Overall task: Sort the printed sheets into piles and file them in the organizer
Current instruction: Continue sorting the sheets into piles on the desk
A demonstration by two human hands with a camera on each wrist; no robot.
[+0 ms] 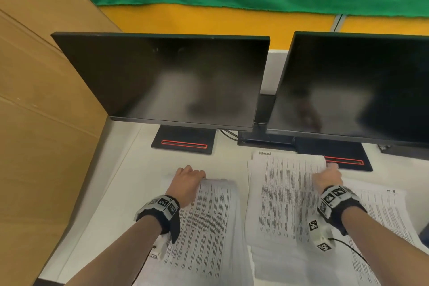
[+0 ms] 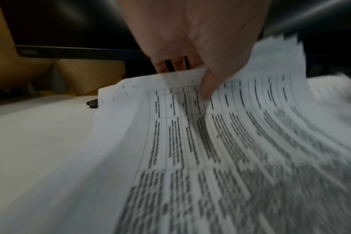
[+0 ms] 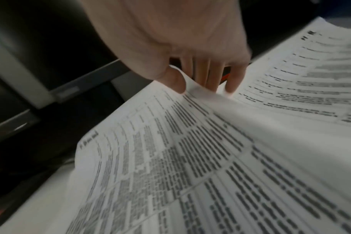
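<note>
Three groups of printed sheets lie on the white desk [image 1: 130, 169]. The left pile [image 1: 209, 227] carries dense tables; my left hand [image 1: 189, 177] grips its far edge, thumb on top and fingers behind [image 2: 200, 79]. The middle pile [image 1: 283, 197] has its far right corner pinched by my right hand [image 1: 329, 175], thumb above the lifted corner and fingers under it [image 3: 188, 83]. A third pile [image 1: 380, 211] with looser text lies at the right, also seen as sheets [image 3: 301, 76] beyond my fingers. No organizer is in view.
Two dark monitors [image 1: 176, 81] [image 1: 357, 86] stand close behind the piles, their black bases [image 1: 183, 140] [image 1: 343, 160] with red stripes just beyond my hands. A brown partition [image 1: 41, 123] walls the left side. A cable [image 1: 348, 246] runs from my right wrist.
</note>
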